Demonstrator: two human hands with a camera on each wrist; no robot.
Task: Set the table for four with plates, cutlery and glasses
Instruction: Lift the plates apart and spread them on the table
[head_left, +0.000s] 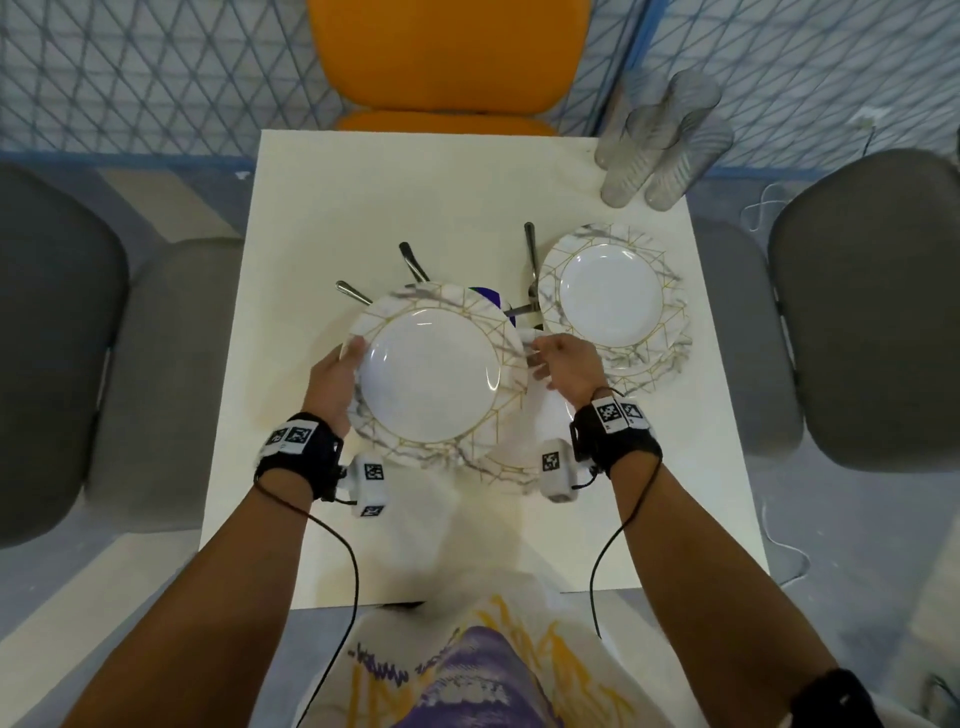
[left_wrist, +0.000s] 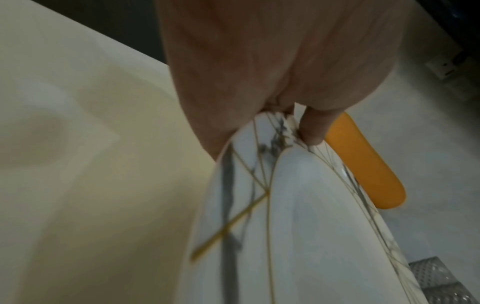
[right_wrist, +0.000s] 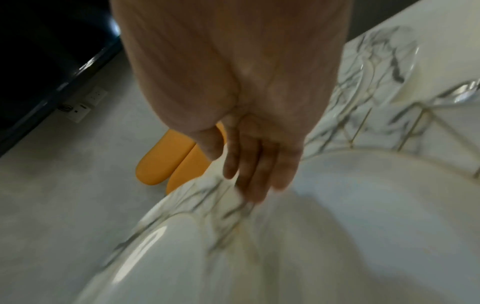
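The left hand (head_left: 335, 382) is pinching the left rim of a marbled plate (head_left: 434, 374), holding it above the white table (head_left: 311, 218). The right hand (head_left: 563, 371) is reaching toward its right rim, fingers straight and loose. Further right, a plate stack (head_left: 613, 296) is lying flat, glasses (head_left: 660, 140) standing behind it.

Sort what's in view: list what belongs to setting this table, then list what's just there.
For the job:
- marble plate, gripped at its rim by the left hand, right hand at its other edge
- plate stack
- another plate under the lifted one
- cutlery
- glasses
- table

Just there:
- orange chair
- grey chairs
- dark blue item, mostly hidden
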